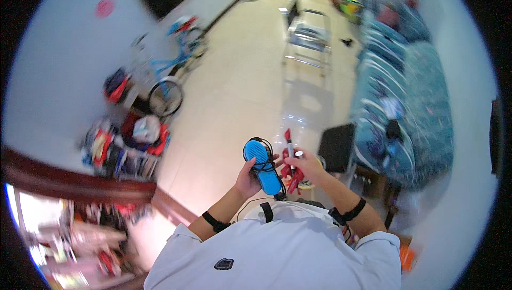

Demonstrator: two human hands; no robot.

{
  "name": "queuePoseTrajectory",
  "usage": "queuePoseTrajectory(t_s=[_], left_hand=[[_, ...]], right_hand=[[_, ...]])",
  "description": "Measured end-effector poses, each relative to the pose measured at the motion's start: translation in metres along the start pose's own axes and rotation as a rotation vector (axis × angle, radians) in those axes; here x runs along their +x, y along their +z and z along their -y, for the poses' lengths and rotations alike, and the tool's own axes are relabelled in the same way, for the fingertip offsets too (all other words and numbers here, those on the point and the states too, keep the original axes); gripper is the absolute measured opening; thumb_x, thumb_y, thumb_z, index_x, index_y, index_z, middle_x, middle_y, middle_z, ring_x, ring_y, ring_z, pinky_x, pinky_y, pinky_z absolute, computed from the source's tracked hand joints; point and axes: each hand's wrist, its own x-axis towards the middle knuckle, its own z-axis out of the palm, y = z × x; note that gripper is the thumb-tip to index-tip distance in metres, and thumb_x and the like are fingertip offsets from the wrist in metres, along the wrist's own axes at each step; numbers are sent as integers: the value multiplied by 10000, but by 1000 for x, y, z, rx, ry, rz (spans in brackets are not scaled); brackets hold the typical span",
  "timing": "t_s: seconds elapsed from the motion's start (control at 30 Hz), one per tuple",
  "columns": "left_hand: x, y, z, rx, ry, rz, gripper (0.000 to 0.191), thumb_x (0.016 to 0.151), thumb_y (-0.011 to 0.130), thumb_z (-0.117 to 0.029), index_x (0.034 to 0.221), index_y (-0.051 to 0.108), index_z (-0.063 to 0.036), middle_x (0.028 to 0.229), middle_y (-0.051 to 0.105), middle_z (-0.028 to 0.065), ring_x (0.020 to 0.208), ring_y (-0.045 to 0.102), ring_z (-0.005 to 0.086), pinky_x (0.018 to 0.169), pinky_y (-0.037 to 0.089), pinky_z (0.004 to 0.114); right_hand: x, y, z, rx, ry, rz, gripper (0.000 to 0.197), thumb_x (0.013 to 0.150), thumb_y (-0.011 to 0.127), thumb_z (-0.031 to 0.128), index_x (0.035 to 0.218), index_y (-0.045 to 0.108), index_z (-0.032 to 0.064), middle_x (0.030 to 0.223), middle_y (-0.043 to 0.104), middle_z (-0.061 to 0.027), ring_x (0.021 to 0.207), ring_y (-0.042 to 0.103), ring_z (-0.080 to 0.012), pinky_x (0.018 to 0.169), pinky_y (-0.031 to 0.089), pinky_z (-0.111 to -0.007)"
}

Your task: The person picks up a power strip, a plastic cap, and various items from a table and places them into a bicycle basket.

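Observation:
My left hand [249, 180] grips a blue brush-like device [269, 180] with a ridged or bristled oval head. A black cord [264, 166] is wound around its middle and loops past its top end. Close by on the right, my right hand [310, 166] holds a slim white-and-black stick with a red end [288, 136], which looks like a marker pen. Crumpled red pieces [295, 181], perhaps wrappers, are bunched in the same hand. A small round white-topped item [299, 154] shows by its fingers. The two hands are apart, in front of my white shirt.
A folding metal chair [310, 38] stands on the pale tiled floor [224, 90]. At right are a teal-covered sofa [384, 90] and a dark stool seat [337, 146]. Along the left wall are a blue bicycle [168, 66] and piled belongings [124, 146]. A doorway frame [80, 184] is at lower left.

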Motion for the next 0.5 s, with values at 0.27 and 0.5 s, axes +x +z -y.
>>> queuePoseTrajectory(t_s=[0.27, 0.5], left_hand=[[-119, -68, -86, -41, 478, -268, 524, 648, 466, -410, 1057, 355, -101, 1032, 414, 95, 944, 400, 242, 842, 277, 387], [-117, -76, -116, -125, 623, -450, 487, 639, 474, -408, 1012, 395, -105, 959, 452, 86, 875, 432, 239, 804, 310, 399]], right_hand=[[79, 194, 1, 109, 260, 596, 134, 627, 480, 44, 759, 463, 30, 662, 474, -28, 582, 450, -103, 548, 376, -208], [126, 240, 12, -186, 184, 660, 130, 657, 523, 101, 745, 470, 21, 596, 497, -29, 519, 467, -100, 479, 381, -207]])
